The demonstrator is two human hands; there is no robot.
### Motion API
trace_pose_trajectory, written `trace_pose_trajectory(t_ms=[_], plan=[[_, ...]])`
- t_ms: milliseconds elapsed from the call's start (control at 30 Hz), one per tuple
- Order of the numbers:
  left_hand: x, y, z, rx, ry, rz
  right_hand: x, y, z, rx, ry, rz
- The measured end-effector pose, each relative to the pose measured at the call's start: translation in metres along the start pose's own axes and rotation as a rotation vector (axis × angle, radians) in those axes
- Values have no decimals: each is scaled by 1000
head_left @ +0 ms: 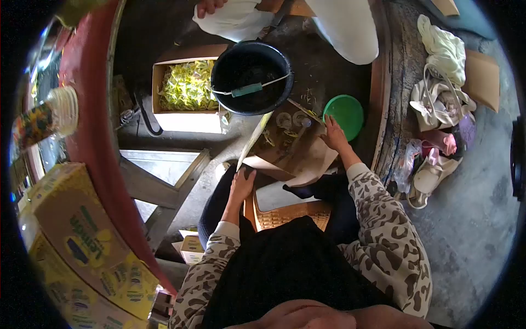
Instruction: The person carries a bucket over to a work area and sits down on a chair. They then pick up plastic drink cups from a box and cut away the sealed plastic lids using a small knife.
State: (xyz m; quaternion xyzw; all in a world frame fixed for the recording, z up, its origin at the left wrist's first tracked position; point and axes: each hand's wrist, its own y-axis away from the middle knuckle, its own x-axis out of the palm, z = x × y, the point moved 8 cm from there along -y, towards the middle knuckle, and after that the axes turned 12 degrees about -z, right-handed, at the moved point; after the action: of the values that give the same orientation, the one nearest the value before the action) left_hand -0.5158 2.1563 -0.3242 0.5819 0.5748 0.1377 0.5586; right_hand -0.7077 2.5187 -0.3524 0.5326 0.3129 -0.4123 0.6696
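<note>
An open cardboard box [318, 159] sits in front of me, its flaps folded outward. Inside are a few clear plastic cups or jars [284, 120] and some yellowish scraps. My left hand [241, 187] is at the near left corner of the box by a flap edge, thumb apart from the fingers. On the far right side, my right hand [336, 135] lies against the box's edge, fingers stretched out, close to a green plastic bowl [350, 116]. Neither hand visibly holds a thing. A black bucket [252, 57] with a wire handle stands just beyond the box.
Left of the bucket, a carton [189, 122] is full of small yellow-green wrapped pieces. Printed yellow cartons [82, 236] and a jar [63, 112] are at left. Bags [438, 104] lie on the right ledge. Another person's hand [210, 6] shows at the top.
</note>
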Motion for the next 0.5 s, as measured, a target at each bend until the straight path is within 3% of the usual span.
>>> trace_pose_trajectory(t_ms=[233, 300, 433, 500], plan=[[-51, 7, -69, 171, -6, -253, 21, -36, 18, -141, -58, 171], [-67, 16, -87, 228, -23, -331, 24, -34, 40, -217, 210, 270], [-85, 38, -125, 438, -58, -566, 25, -36, 53, -254, 155, 83], [-89, 51, -144, 468, -75, -635, 15, -25, 57, -419, 168, 5]])
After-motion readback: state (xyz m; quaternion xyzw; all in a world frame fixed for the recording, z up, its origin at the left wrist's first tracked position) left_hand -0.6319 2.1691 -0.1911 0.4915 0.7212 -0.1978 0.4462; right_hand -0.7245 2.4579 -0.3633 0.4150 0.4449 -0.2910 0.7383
